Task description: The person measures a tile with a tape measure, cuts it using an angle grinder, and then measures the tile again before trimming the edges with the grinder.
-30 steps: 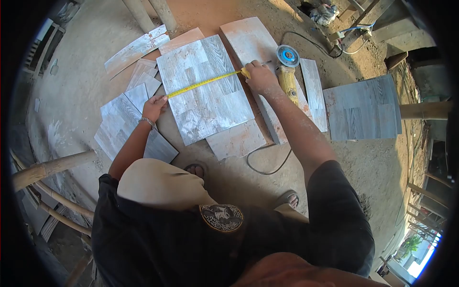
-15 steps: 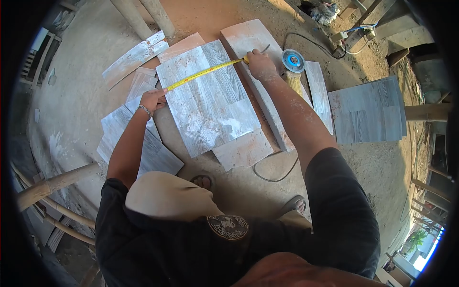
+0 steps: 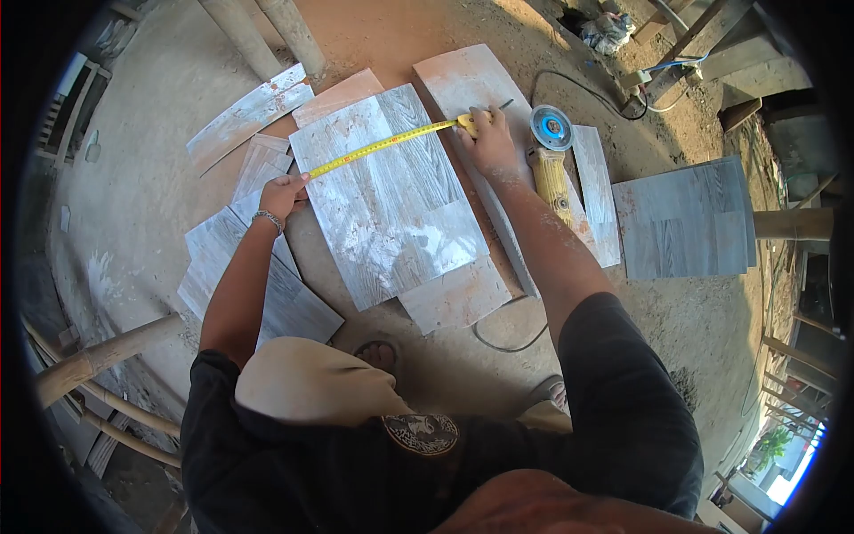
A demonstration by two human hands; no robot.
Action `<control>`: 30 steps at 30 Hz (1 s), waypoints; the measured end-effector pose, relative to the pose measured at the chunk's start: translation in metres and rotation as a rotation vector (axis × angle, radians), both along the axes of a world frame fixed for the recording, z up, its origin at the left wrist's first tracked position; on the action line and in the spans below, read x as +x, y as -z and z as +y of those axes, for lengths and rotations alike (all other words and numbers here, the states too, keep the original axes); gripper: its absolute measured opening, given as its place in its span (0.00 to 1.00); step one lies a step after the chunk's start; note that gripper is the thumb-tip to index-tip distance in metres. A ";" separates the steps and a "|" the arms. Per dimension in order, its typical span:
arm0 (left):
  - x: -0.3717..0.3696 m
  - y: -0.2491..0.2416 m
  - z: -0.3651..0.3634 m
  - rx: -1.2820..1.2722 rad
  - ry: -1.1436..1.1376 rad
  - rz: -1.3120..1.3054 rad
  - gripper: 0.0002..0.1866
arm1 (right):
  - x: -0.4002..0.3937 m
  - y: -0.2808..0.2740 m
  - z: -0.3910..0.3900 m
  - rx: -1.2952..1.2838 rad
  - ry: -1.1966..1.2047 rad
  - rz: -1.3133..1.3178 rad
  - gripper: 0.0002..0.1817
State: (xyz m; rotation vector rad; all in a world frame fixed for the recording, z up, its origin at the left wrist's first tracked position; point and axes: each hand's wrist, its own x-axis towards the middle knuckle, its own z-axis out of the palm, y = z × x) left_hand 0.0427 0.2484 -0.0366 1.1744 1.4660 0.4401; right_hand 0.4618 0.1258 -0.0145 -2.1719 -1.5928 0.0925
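A yellow tape measure (image 3: pixel 378 145) is stretched across the upper part of a grey wood-patterned tile (image 3: pixel 369 200). At the tile's left edge, my left hand (image 3: pixel 284 194) pinches the tape's end. My right hand (image 3: pixel 489 147) is closed around the tape's yellow case, just beyond the right edge. A thin dark stick-like tool (image 3: pixel 507 104), perhaps a pen, juts out past the right fingers. Below that hand lies a long pale slab (image 3: pixel 458 76). An angle grinder (image 3: pixel 552 182) with a blue-centred disc rests right of my right forearm.
Stacked grey tiles (image 3: pixel 685 222) lie at the right, and more tiles (image 3: pixel 253 267) lie under my left forearm. Narrow offcuts (image 3: pixel 249 116) are at the upper left. A black cord (image 3: pixel 578 80) runs along the ground near wooden posts.
My right hand has shifted slightly right and down, and more of the yellow case shows. The whole scene sits a little lower in view. The grinder's body is less covered by my arm.
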 end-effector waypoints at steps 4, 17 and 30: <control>-0.001 0.013 0.008 0.076 -0.101 -0.032 0.15 | -0.001 0.014 0.018 0.178 -0.011 0.136 0.29; 0.018 0.022 0.027 0.129 -0.273 -0.149 0.14 | 0.006 0.016 0.057 0.211 0.099 0.058 0.29; 0.016 0.018 0.034 0.226 -0.242 0.038 0.16 | 0.014 0.021 0.061 0.168 0.113 0.061 0.29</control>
